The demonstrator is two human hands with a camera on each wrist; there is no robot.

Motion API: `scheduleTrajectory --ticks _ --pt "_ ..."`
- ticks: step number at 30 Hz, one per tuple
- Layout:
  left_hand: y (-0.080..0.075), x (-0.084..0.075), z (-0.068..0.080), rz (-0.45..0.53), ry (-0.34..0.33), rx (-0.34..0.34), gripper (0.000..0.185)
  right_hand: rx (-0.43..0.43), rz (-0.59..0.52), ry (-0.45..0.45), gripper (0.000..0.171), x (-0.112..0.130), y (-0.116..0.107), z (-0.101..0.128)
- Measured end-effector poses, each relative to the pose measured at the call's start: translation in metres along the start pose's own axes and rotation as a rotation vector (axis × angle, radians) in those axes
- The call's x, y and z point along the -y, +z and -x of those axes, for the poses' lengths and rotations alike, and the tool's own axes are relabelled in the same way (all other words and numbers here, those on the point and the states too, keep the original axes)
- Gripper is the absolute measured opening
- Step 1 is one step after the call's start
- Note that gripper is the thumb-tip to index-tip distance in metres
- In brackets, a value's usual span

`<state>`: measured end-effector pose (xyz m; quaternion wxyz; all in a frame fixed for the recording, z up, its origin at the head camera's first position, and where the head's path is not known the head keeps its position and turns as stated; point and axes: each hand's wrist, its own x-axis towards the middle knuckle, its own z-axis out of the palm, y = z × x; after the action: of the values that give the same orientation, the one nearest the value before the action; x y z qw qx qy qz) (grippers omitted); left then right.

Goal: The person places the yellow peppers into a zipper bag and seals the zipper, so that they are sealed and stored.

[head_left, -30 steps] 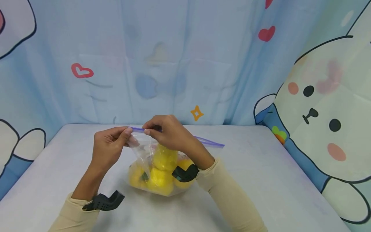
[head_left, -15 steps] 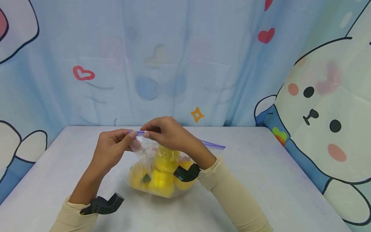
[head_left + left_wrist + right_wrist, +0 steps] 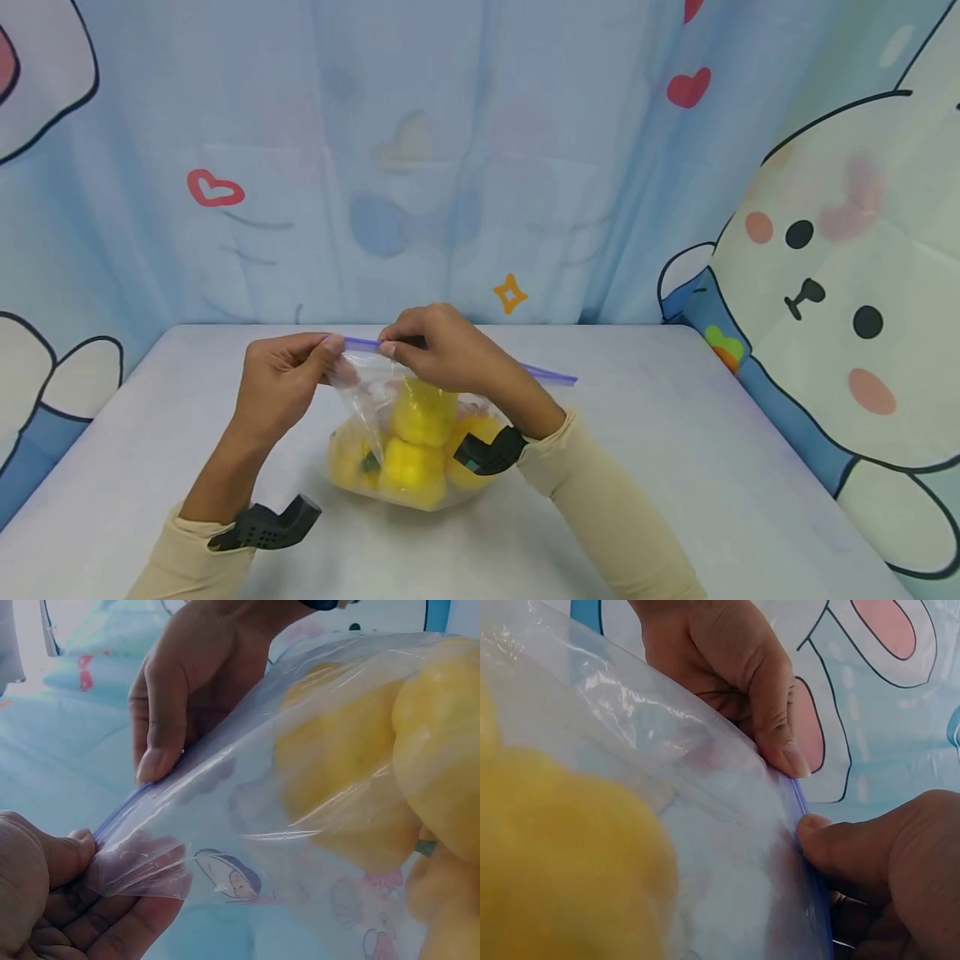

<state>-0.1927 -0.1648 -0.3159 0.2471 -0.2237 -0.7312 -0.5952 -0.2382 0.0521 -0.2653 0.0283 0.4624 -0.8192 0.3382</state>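
A clear zip bag [image 3: 367, 379] with a purple zip strip [image 3: 551, 375] stands on the white table, holding several yellow bell peppers [image 3: 412, 473]. My left hand [image 3: 281, 379] pinches the bag's left top corner between thumb and fingers. Close to its right, my right hand [image 3: 442, 346] pinches the same strip between thumb and forefinger. In the left wrist view a short stretch of purple edge runs between the two thumbs, and small printed pictures show on the plastic. One pepper's green stem [image 3: 370, 462] faces the left side of the bag. My right wrist hides part of the strip.
The white table [image 3: 675, 467] reaches back to a light blue curtain [image 3: 450, 167] printed with hearts and a large rabbit. A black camera mount sits on each wrist, the left one [image 3: 270, 525] low over the table.
The right hand first comes close to the left, then slides a little right along the strip, widening the gap between them. Both hands keep their pinch; the bag stays in place.
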Motion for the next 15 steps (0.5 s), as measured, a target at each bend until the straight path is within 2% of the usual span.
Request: scheduleTrajectory --ticks 12,15 --pt "-0.007 0.004 -0.002 -0.004 -0.026 0.035 0.018 -0.006 0.027 0.020 0.020 -0.007 -0.011 0.015" --pt "-0.015 0.006 -0.004 -0.052 -0.029 -0.014 0.020 -0.036 0.024 0.026 0.019 -0.012 -0.018 0.023"
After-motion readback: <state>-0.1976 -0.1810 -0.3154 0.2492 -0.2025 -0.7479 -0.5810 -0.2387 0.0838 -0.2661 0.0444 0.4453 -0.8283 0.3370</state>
